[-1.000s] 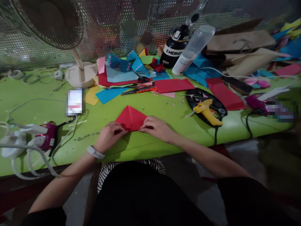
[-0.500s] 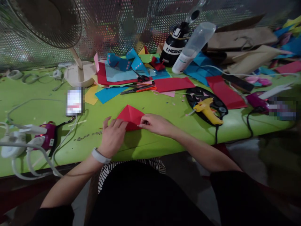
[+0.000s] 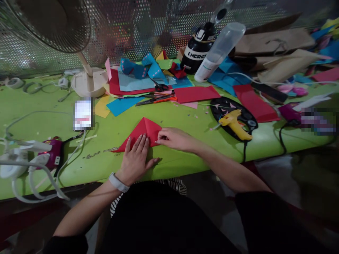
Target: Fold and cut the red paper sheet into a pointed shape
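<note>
A red sheet of paper (image 3: 144,127), folded into a triangle with its peak pointing away from me, lies on the green tabletop (image 3: 169,160). A crease runs down from its peak. My left hand (image 3: 136,155) rests flat on the lower middle of the paper, fingers stretched out and thumb apart. At the paper's right side, my right hand (image 3: 173,139) has its fingers curled and pinches the edge. The paper's right corner is hidden behind that hand.
To the right, a yellow glue gun (image 3: 234,123) lies on a black palette (image 3: 225,106). Scissors (image 3: 156,100), a utility knife and coloured paper lie behind. A phone (image 3: 83,113), a purple power strip (image 3: 51,151) and a fan (image 3: 90,79) stand left; a black bottle (image 3: 196,49) stands at the back.
My left hand has slid right and toward me, flattening on the paper and uncovering its left corner. My right hand stays at the right side.
</note>
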A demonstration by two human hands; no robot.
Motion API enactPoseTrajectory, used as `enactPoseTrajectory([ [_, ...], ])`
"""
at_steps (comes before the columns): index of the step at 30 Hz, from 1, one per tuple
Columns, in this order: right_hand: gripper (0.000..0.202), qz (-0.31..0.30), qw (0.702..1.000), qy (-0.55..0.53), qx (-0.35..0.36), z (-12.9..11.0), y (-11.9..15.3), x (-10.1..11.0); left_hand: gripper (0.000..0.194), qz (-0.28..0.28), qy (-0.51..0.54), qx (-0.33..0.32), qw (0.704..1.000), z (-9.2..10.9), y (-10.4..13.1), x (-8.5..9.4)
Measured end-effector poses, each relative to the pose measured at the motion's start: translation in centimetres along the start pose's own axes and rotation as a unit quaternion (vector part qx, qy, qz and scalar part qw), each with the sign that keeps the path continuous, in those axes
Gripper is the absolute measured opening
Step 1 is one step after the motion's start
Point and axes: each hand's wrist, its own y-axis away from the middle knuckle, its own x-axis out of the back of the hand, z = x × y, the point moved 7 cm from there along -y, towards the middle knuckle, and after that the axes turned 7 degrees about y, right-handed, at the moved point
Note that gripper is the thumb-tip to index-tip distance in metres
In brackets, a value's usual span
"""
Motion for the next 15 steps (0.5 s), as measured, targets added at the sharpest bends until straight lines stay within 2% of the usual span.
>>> enactPoseTrajectory([
  [7, 0.017, 0.008, 1.0, 0.003, 0.003, 0.1, 0.2, 0.1, 0.081, 0.014, 0.009, -0.025, 1.0, -0.3, 0.1, 0.1],
  [15, 0.017, 0.0, 1.0, -0.009, 0.023, 1.1, 0.3, 0.3, 0.078, -0.003, -0.002, -0.018, 1.0, -0.4, 0.1, 0.0],
])
